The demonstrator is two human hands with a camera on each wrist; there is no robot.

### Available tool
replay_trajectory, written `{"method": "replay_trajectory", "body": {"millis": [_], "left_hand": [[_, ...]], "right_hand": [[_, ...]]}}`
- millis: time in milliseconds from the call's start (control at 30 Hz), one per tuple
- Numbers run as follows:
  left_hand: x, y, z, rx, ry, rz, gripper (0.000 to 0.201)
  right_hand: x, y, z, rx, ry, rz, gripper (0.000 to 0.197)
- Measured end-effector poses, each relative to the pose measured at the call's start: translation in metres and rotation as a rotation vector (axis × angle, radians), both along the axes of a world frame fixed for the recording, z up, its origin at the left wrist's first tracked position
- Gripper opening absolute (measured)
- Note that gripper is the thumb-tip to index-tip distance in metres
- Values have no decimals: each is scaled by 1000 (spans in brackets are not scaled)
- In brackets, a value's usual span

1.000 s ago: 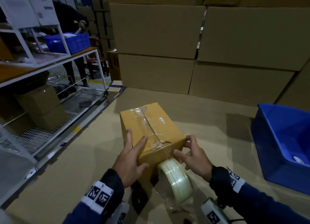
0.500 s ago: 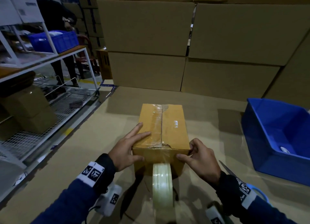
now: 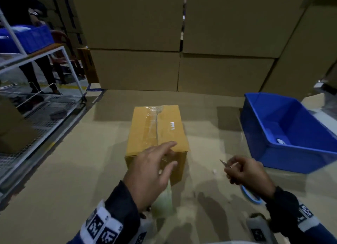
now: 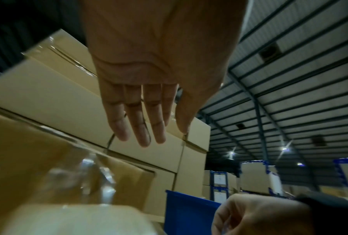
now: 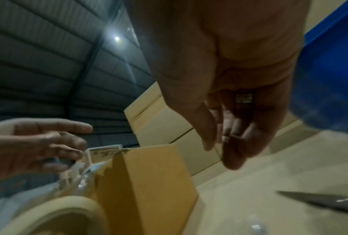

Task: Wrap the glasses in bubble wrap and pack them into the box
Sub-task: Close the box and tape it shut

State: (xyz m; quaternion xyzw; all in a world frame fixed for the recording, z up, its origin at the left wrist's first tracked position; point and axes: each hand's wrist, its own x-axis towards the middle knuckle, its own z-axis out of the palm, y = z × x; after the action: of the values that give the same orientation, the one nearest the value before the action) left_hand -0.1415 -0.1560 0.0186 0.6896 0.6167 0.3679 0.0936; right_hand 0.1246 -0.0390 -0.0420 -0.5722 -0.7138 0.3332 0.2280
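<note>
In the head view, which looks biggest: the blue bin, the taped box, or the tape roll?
1. Blue bin, partly cut off by the frame.
2. Taped box.
3. Tape roll, mostly hidden behind the left hand, so its size is unsure.

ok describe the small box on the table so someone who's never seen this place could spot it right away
On the wide cardboard-covered table, in front of the wall of big brown cartons and left of the blue bin, stands one small box. The left hand reaches over its near end. Unlike the cartons, it is yellower and has clear tape along its top seam.
</note>
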Motion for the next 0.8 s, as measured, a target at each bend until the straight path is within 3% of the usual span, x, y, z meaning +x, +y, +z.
{"method": "replay_trajectory", "body": {"millis": [133, 200, 233, 400, 633, 800], "left_hand": [[41, 13, -8, -108, 48, -94, 47], [55, 20, -16, -179, 60, -117, 52], [61, 23, -21, -216, 58, -117, 54], [100, 39, -44, -369, 23, -118, 53], [124, 46, -68, -482, 28, -83, 52], [110, 33, -64, -436, -143, -44, 56]], "right_hand": [[52, 1, -25, 17, -376, -50, 16], [63, -3, -39, 43, -495, -9, 9], [66, -5, -44, 57, -508, 3, 1], [72, -4, -60, 41, -530, -16, 19], [82, 13, -68, -16, -643, 25, 17], [89, 9, -61, -29, -477, 91, 10]]}}
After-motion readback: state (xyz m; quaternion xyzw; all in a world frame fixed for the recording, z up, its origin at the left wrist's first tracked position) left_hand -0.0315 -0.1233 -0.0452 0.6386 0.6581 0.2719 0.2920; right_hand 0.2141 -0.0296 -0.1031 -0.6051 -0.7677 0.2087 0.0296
